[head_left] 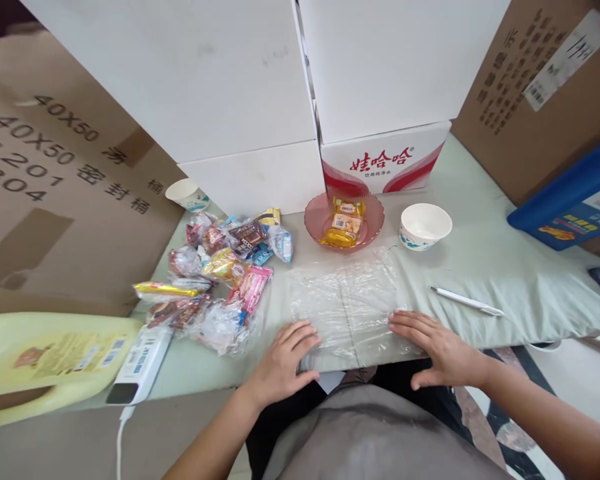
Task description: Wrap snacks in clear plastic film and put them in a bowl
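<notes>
A clear plastic bag (347, 303) lies flat on the pale green table (505, 280) in front of me. My left hand (283, 360) rests on its near left corner with fingers stretched out. On the bag's near right edge my right hand (437, 347) lies flat, fingers spread. Neither hand holds anything. Left of the bag sits a heap of wrapped snacks (220, 277). Beyond the bag stands a pink glass bowl (375, 217) with a few yellow and orange snack packets in it.
A white paper bowl (425, 225) stands right of the pink bowl, a white pen (467, 301) lies further right. A paper cup (187, 195), white boxes (240, 87), cardboard cartons, a yellow jug (45, 357), a white power bank (140, 363) and a blue box (570, 197) surround the table.
</notes>
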Available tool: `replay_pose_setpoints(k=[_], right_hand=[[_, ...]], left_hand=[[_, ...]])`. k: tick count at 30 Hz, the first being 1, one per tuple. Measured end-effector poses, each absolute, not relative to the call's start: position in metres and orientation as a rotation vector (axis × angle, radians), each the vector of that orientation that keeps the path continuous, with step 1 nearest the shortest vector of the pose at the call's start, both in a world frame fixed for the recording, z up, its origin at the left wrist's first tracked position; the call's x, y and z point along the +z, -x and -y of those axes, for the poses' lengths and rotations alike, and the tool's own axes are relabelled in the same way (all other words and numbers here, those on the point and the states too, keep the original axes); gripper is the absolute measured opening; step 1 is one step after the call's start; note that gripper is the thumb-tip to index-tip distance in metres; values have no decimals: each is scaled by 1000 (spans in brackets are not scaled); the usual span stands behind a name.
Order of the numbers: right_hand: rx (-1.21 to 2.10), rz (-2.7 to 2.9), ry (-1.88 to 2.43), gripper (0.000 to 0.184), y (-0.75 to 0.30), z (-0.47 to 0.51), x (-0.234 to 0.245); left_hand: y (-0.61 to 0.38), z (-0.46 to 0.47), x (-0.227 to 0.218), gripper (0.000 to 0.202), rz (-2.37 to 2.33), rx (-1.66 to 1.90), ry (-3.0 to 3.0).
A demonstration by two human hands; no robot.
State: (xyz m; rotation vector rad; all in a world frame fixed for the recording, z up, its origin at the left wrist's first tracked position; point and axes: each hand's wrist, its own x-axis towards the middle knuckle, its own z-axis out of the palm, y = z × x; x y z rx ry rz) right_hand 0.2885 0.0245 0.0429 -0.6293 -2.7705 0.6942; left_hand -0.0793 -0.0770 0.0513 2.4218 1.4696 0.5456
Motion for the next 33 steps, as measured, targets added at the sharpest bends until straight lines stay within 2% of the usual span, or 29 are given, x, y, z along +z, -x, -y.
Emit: replay_pose_setpoints(k=[2, 3, 4, 8, 12, 17, 19, 20, 23, 25, 28, 30, 33], right_hand=[[750, 2742, 657, 48, -291, -17, 41], [783, 2700, 690, 33, -291, -14, 41], [829, 2634, 745, 26, -290, -13, 41], [1068, 2245, 1103, 31, -280, -19, 45], [1138, 1875, 1391, 35, -256, -43, 44], [1184, 1582, 1459, 30, -222, -69, 31], [1035, 1649, 1538, 28, -216, -72, 28], [927, 1728, 1584, 28, -216, -72, 27], [620, 2003, 1670, 32, -216, -69, 26], [496, 2128, 1695, 35, -216, -66, 25], [383, 2211, 1735, 37, -212, -64, 24], [346, 2236, 1753, 38, -210, -64, 22], [318, 2251, 1778, 40, -210, -65, 24]], left_hand=[[78, 80, 50, 16, -1479, 590, -2327], [78, 79, 50, 14, -1478, 641, -2244], [78, 77, 51, 15, -1476, 690, -2137], [80, 57, 57, 25, -1517, 771, -1652], [78, 27, 55, 39, -1590, 932, -1195], [74, 13, 53, 82, -1401, 1029, -963], [75, 15, 52, 88, -1391, 1033, -1011], [75, 16, 50, 82, -1425, 1040, -1026], [74, 18, 39, 49, -1628, 1108, -981], [72, 18, 31, 37, -1752, 1183, -932], [70, 17, 23, 28, -1903, 1234, -972], [69, 17, 22, 23, -2088, 1142, -1106], [70, 18, 25, 32, -2414, 936, -1388]])
